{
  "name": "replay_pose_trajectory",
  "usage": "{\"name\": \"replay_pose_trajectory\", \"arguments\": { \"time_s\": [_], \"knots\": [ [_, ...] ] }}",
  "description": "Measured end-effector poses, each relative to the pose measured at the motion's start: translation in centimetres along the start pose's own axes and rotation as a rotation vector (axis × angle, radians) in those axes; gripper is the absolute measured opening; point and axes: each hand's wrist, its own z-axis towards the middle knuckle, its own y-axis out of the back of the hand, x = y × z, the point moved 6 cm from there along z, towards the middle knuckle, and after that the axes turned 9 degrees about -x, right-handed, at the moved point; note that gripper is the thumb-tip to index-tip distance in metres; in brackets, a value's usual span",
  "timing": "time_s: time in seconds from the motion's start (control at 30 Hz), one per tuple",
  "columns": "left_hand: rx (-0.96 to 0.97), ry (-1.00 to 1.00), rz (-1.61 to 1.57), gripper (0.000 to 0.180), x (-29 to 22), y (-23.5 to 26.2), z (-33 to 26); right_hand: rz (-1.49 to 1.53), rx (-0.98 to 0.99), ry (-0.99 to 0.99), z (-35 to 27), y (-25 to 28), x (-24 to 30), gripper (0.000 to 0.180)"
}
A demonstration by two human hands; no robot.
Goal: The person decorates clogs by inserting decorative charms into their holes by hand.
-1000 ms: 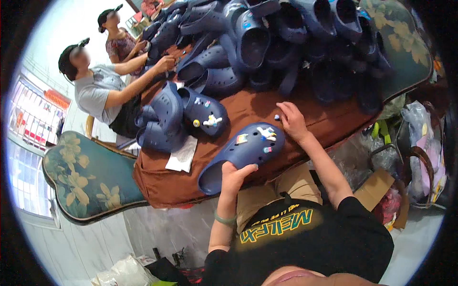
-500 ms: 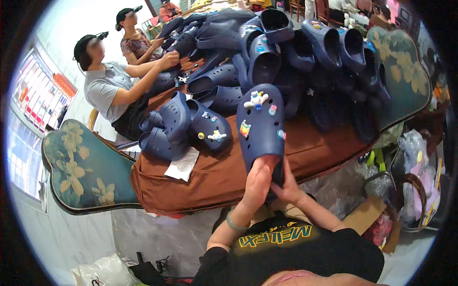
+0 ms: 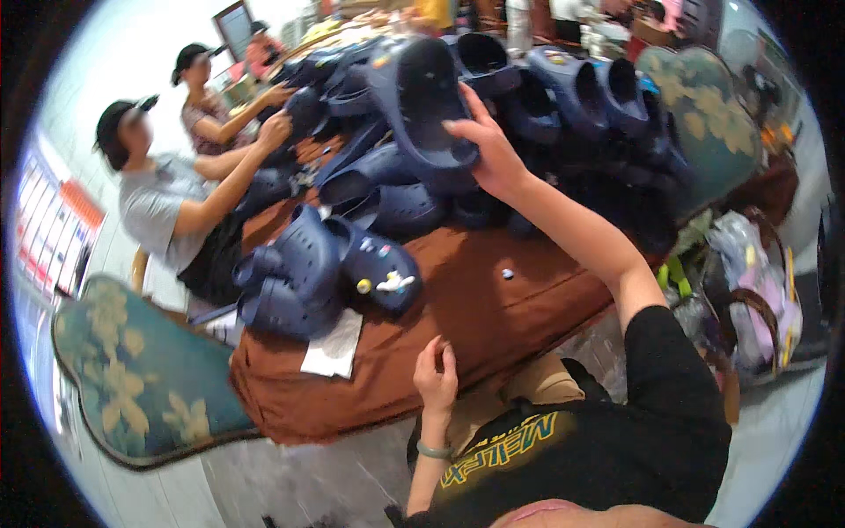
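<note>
My right hand [image 3: 495,154] grips a navy clog [image 3: 418,97] by its heel end, thumb inside the opening, raised over the pile at the far side of the table. Close to my body, at the table's near edge, my left hand [image 3: 436,374] is closed, with thumb and fingers together; whatever may be in it is hidden. On the brown cloth lies a small pale charm [image 3: 507,274]. Left of it stands a navy clog with charms [image 3: 384,268], beside several plain navy clogs [image 3: 295,268]. A white paper [image 3: 333,345] lies partly under them.
More navy clogs [image 3: 559,101] are heaped along the far side of the brown-covered table [image 3: 475,321]. A person in a grey shirt [image 3: 158,198] and others work at the left. Floral chair backs [image 3: 132,370] flank the table; bags [image 3: 757,282] sit at the right.
The charm-covered clog, held near me by both hands, has gone up and away in my right hand. My left hand has let go and drawn back. The small charm is now visible on the cloth.
</note>
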Motion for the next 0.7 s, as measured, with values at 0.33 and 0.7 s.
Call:
{"name": "replay_pose_trajectory", "arguments": {
  "time_s": [0.33,0.7],
  "knots": [
    [0.018,0.008,0.11,0.017,1.2,-0.5,-0.5,-0.177,0.114,0.722,1.2,14.7,20.2,0.037],
    [-0.011,-0.058,0.182,0.013,1.0,-0.6,-0.8,-0.641,-0.611,0.564,-1.2,37.7,34.5,0.063]
  ]
}}
